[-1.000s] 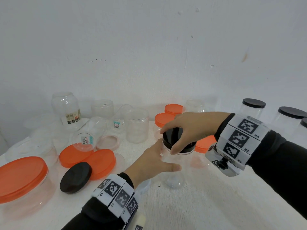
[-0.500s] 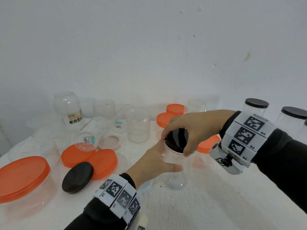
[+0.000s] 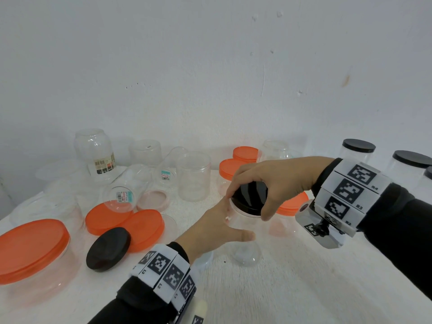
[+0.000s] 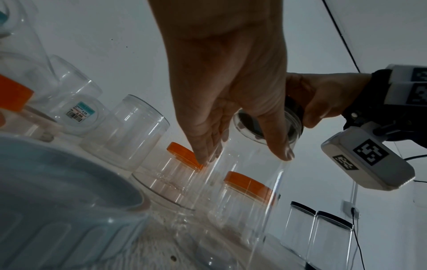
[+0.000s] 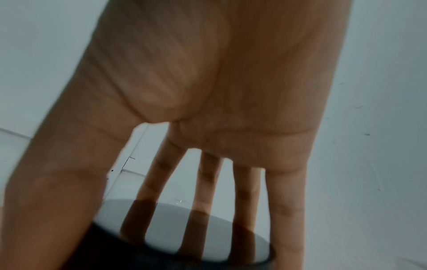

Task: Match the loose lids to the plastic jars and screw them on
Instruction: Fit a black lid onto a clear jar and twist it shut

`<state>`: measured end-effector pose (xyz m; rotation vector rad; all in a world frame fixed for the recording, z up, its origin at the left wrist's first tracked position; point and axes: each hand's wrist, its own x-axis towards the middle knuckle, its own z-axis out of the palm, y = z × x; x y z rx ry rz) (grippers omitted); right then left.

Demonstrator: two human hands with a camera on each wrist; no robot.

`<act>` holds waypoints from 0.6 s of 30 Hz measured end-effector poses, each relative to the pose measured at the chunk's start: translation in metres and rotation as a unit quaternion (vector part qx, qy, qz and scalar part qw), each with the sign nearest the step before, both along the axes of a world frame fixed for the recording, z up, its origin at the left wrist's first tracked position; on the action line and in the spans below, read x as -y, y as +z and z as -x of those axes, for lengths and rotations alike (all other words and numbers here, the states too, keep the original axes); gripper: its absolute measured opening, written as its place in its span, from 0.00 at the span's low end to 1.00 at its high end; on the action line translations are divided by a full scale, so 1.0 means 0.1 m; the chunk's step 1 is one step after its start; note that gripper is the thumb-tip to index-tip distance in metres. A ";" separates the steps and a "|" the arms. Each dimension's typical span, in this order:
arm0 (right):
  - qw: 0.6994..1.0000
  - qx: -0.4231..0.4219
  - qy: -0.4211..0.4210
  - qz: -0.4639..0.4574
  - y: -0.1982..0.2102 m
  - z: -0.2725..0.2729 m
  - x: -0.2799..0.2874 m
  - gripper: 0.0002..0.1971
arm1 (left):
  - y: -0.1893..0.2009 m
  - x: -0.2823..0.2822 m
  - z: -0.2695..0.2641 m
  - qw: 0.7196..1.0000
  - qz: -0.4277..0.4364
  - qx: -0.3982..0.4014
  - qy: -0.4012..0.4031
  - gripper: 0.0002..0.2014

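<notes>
A tall clear plastic jar (image 3: 245, 244) stands upright on the white table near the middle. My left hand (image 3: 233, 220) grips its upper wall from the left, thumb in front and fingers behind. A black lid (image 3: 253, 192) sits on the jar's mouth, and my right hand (image 3: 248, 205) grips its rim from above with thumb and fingertips. In the left wrist view my left hand (image 4: 245, 157) wraps the jar (image 4: 249, 191), with the right hand (image 4: 309, 113) on top. The right wrist view has my right hand (image 5: 148, 233) spread over the glossy lid (image 5: 208, 246).
A loose black lid (image 3: 108, 249) and two orange lids (image 3: 142, 228) lie at the left, beside a wide jar with an orange lid (image 3: 30, 249). Open clear jars (image 3: 194, 178) stand at the back. Black-capped jars (image 3: 358, 150) stand far right, orange-capped jars (image 3: 292, 204) behind my hands.
My right hand has turned a little on the black lid, wrist swinging rightward. The left hand keeps the same hold on the jar.
</notes>
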<state>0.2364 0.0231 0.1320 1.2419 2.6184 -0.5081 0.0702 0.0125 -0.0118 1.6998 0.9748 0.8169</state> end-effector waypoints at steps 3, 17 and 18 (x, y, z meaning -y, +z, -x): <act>1.000 -0.006 -0.005 -0.004 0.00 -0.01 -0.01 0.34 | 0.00 0.00 -0.01 1.000 0.005 0.005 0.004 0.43; 0.999 0.017 -0.011 -0.041 -0.04 0.02 -0.06 0.33 | 0.01 0.04 -0.02 1.000 -0.006 -0.008 0.024 0.43; 0.998 0.017 -0.018 -0.054 -0.05 0.01 -0.06 0.33 | 0.01 0.05 -0.02 0.999 -0.008 -0.012 0.030 0.43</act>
